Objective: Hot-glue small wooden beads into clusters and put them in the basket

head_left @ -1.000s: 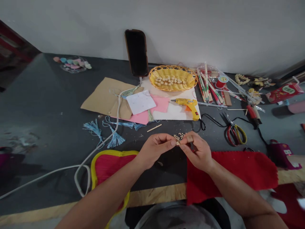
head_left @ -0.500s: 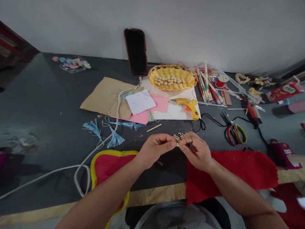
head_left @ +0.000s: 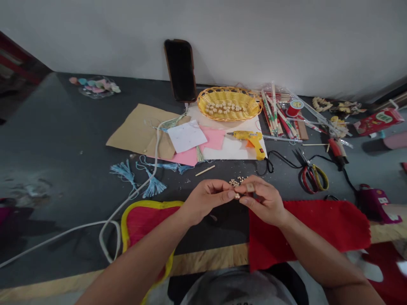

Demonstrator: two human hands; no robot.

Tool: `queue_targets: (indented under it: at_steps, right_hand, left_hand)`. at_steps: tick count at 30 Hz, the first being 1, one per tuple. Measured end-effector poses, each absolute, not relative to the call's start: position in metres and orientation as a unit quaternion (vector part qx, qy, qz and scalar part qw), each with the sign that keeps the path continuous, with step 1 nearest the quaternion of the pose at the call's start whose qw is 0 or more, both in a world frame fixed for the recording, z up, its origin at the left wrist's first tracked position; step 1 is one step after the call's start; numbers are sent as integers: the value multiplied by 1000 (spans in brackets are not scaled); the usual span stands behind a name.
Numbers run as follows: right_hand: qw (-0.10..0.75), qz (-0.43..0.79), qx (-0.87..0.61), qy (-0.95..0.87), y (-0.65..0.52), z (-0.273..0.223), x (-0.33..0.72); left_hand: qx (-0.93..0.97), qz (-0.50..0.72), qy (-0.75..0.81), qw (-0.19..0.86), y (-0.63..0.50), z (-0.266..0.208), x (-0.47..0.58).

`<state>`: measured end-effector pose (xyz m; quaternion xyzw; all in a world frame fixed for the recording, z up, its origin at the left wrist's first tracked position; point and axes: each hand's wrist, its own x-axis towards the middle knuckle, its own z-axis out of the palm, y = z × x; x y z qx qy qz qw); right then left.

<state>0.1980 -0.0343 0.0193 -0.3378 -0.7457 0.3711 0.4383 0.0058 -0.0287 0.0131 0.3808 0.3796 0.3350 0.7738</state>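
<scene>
Between the thumb and index finger of my left hand (head_left: 210,195) is a small cluster of pale wooden beads (head_left: 237,196). My right hand (head_left: 264,198) meets it from the right, its fingers curled and the fingertips at the cluster. A square tan piece (head_left: 250,187) sits on a right finger like a ring. Whatever the right fingertips pinch is too small to make out. Just beyond the fingertips, loose pale beads (head_left: 235,182) lie on the dark table.
A yellow glue gun (head_left: 251,140) lies on white paper beyond my hands, below a wicker basket (head_left: 206,111) holding bead clusters. Scissors (head_left: 313,176) and red felt (head_left: 327,224) are to the right. Blue tassels (head_left: 154,184) and a white cable (head_left: 108,222) lie left. A phone (head_left: 180,70) leans on the wall.
The right thumb has moved slightly away from the bead cluster, widening the gap below the index finger. My left hand stays nearly in place.
</scene>
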Motion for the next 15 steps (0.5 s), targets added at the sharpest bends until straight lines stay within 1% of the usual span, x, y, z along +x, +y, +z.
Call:
queue_targets:
  at_steps: [6,15]
  right_hand:
    - [445,372,-336,-742,-35,18,198]
    - [457,320,-338,-758,-36,21,194]
  left_hand:
    - [395,319,384,771,-29,10,6]
    - [396,326,404,757,-30,9,7]
